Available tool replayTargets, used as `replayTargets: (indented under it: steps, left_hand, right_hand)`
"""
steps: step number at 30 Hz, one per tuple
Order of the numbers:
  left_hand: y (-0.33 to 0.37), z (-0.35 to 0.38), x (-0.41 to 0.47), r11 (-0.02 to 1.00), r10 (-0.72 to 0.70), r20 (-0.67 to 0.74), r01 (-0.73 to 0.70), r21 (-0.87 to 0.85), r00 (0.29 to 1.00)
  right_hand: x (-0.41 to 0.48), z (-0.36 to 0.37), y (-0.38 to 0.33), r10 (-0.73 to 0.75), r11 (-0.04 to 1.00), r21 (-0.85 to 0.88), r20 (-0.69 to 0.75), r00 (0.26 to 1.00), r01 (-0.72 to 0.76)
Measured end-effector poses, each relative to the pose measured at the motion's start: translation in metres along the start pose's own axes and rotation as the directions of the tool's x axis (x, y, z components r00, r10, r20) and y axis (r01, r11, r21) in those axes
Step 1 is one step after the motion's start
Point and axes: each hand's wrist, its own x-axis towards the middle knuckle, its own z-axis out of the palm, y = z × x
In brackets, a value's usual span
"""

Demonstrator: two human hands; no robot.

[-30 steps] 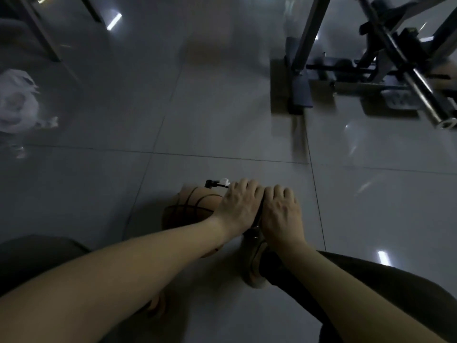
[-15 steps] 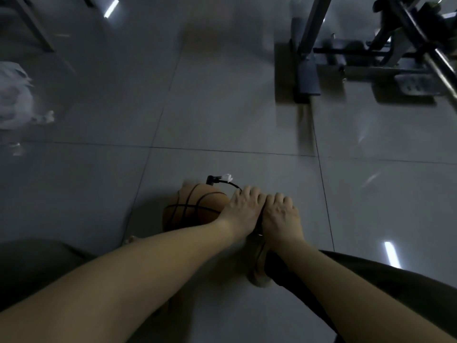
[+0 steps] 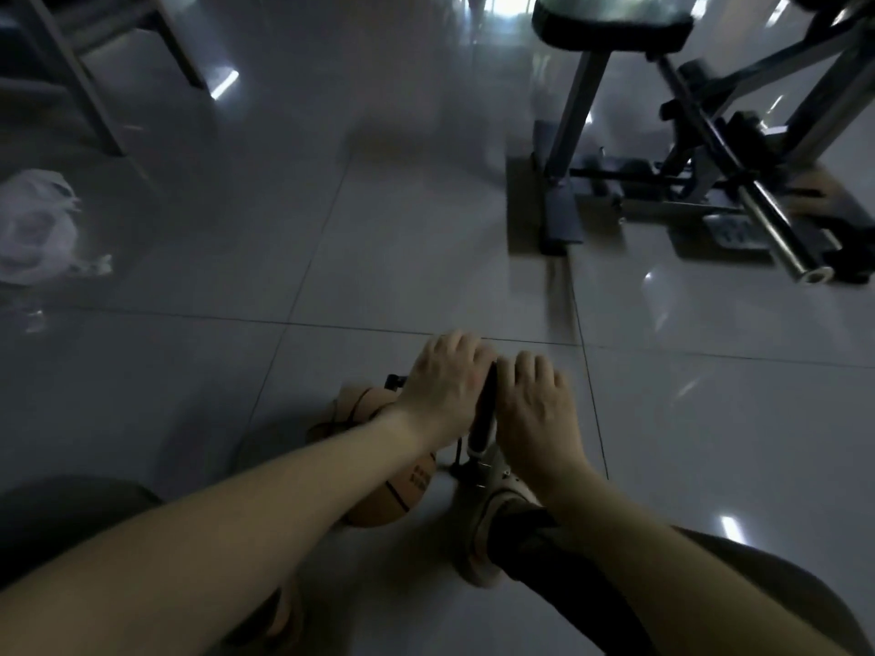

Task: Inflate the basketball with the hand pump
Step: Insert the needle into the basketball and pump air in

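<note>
While our left hand (image 3: 442, 385) and right hand (image 3: 532, 400) clench side by side around the top of the slim black upright hand pump (image 3: 483, 419), the round orange rubber basketball (image 3: 393, 494) lies on the glossy grey tiled floor (image 3: 379, 253), just left of the pump, under our left forearm.

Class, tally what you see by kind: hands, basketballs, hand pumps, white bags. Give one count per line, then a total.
hands: 2, the left hand and the right hand
basketball: 1
hand pump: 1
white bag: 1
total: 5
</note>
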Motion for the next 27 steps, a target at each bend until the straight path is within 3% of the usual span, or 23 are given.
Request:
replayTargets:
  steps: [4, 11, 19, 23, 27]
  left_hand:
    - [0.015, 0.059, -0.030, 0.996, -0.082, 0.036, 0.081, 0.037, 0.996]
    - [0.010, 0.108, -0.041, 0.997, -0.071, 0.115, 0.065, 0.051, 0.991]
    - [0.009, 0.107, -0.040, 0.993, -0.063, 0.290, 0.031, 0.112, 0.955]
    - [0.003, 0.078, -0.030, 0.994, -0.042, 0.405, -0.003, 0.110, 0.913]
    - [-0.008, 0.024, -0.012, 0.997, 0.060, 0.234, -0.068, 0.024, 0.970]
  right_hand:
    - [-0.027, 0.049, -0.002, 0.043, 0.999, 0.018, 0.103, 0.994, -0.045]
    - [-0.035, 0.100, -0.007, 0.122, 0.989, 0.027, 0.390, 0.913, -0.144]
    - [-0.030, 0.096, -0.010, 0.141, 0.981, 0.061, 0.436, 0.889, -0.185]
    - [-0.013, 0.055, -0.005, 0.042, 0.988, 0.116, 0.437, 0.899, -0.103]
    - [0.009, 0.003, 0.003, 0.025, 0.990, 0.124, 0.296, 0.955, -0.065]
